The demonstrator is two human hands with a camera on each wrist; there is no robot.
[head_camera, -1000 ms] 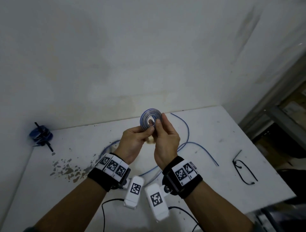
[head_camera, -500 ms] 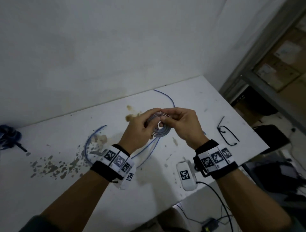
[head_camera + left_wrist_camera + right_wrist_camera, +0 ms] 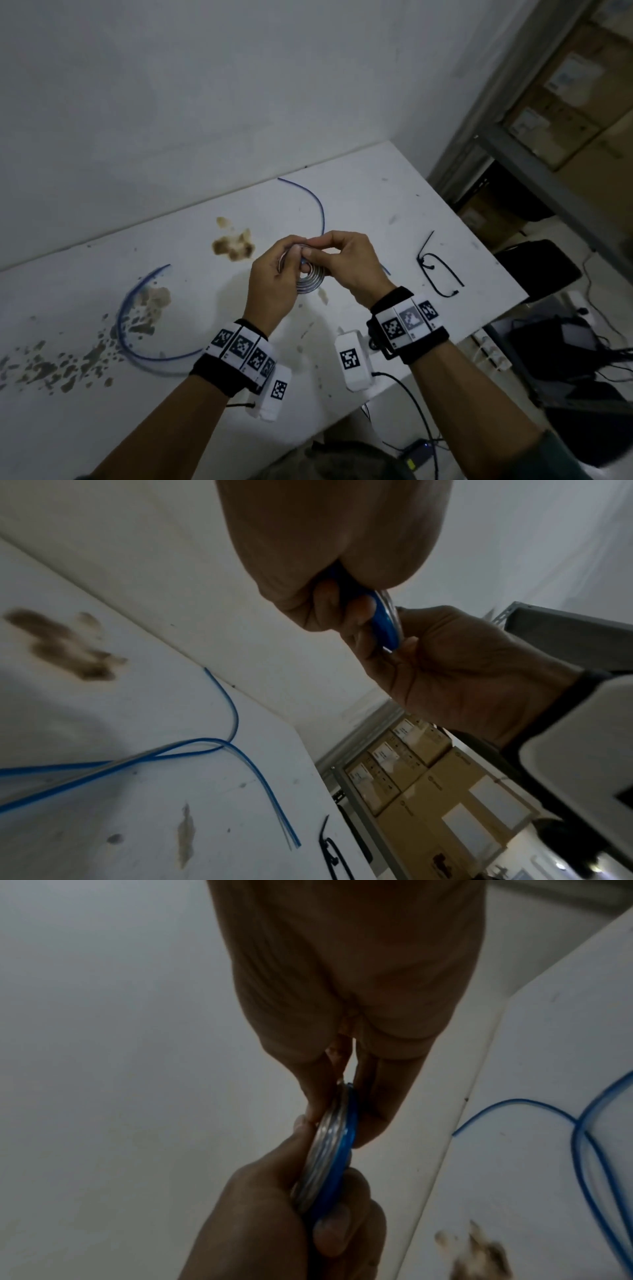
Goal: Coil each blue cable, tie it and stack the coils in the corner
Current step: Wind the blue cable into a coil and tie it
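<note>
Item: flat blue cable coil (image 3: 310, 277), held above the worktop (image 3: 376, 192) centre. Your left hand (image 3: 274, 284) pinches its 9 o'clock edge; your right hand (image 3: 346, 263) pinches its 12 o'clock edge. Loose blue cable (image 3: 126, 329) lies at 8 o'clock; black zip tie (image 3: 440, 267) at 3 o'clock.

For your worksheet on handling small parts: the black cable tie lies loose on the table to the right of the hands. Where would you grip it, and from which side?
Probably pinch the cable tie on its long straight strap, coming from above with the right hand, the nearer one. It lies flat on the table, so only a fingertip pinch gets under it. Both hands now hold the coil.
</note>
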